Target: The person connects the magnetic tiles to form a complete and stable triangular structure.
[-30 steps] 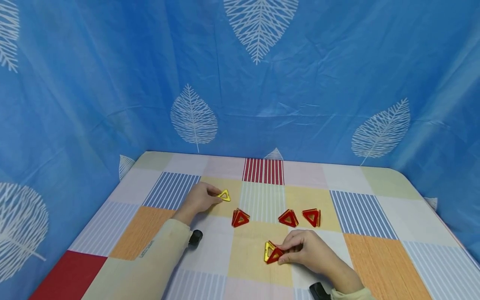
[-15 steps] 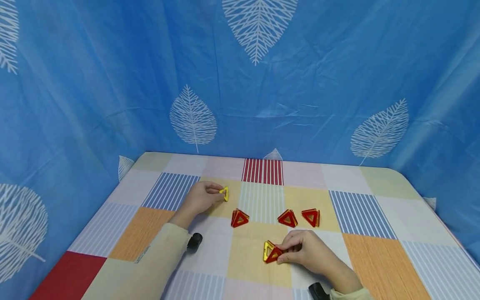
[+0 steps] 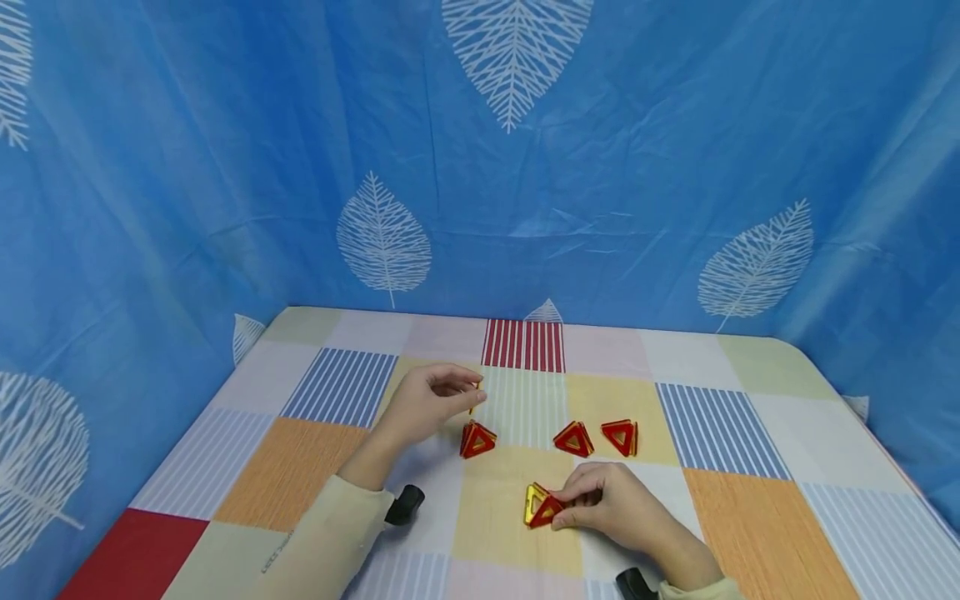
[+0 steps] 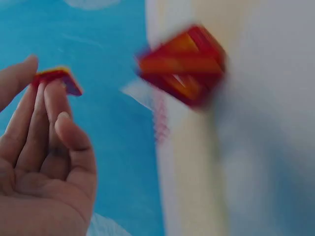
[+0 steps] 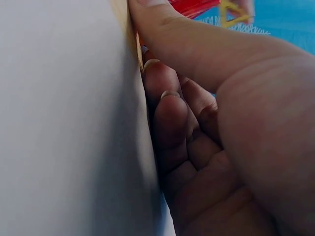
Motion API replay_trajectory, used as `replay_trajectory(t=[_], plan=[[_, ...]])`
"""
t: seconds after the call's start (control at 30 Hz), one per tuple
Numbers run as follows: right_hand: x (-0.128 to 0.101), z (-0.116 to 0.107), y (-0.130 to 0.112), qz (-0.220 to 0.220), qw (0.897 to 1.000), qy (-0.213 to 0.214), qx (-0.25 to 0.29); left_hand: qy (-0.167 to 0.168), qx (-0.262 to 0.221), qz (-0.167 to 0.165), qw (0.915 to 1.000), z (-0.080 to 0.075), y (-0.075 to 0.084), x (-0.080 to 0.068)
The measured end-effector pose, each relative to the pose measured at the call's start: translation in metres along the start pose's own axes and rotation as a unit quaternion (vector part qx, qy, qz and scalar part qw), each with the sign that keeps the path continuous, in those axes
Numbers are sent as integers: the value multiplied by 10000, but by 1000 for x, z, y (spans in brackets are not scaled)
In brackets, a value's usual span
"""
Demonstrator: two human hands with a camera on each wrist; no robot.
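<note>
My left hand (image 3: 426, 406) pinches a triangular magnetic tile (image 3: 476, 398) above the cloth; it is seen edge-on here. In the left wrist view this tile (image 4: 60, 78) shows red and yellow, between thumb and fingertips. My right hand (image 3: 622, 507) pinches the side of a red and yellow construction of triangular tiles (image 3: 537, 505) standing on the cloth. Its near side appears red, its left side yellow. In the right wrist view my right fingers (image 5: 170, 120) lie close to the tabletop, and the construction is mostly hidden.
Three small red and yellow tile pyramids stand farther back: a left one (image 3: 477, 440) just below my left hand, a middle one (image 3: 573, 438) and a right one (image 3: 620, 437). The patchwork tablecloth (image 3: 738, 508) ends at a blue curtain (image 3: 630, 167) with white leaves.
My left hand has moved right with its tile, from the yellow patch to above the left pyramid, turning the tile edge-on. My right hand has stayed in place on its construction.
</note>
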State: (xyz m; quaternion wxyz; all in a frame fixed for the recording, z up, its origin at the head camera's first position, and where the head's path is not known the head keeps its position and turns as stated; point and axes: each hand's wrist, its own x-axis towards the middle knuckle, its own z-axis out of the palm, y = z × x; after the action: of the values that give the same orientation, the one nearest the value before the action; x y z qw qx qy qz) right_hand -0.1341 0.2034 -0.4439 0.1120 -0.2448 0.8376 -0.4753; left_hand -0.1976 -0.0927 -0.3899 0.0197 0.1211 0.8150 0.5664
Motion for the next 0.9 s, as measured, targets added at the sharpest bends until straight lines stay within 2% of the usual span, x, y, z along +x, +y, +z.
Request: replay_trajectory(t=[0.07,0.17,0.33,0.67,0.9], plan=[[0,0,0,13,10000,16,-39,-314,102,238,9992,8,9,-7],[0,1,-1,-6,9999,46,-152,-791,338,382,9956,21,17,-17],[0,0,-1,-67,9995,88,-301,-1410,625,275,9876,42,18,-27],[-1,-1,-1,-140,9996,135,-220,-1812,828,-125,9799,65,5,-34],[0,0,1,-176,9995,133,-204,-1815,983,-179,9783,73,2,-36]])
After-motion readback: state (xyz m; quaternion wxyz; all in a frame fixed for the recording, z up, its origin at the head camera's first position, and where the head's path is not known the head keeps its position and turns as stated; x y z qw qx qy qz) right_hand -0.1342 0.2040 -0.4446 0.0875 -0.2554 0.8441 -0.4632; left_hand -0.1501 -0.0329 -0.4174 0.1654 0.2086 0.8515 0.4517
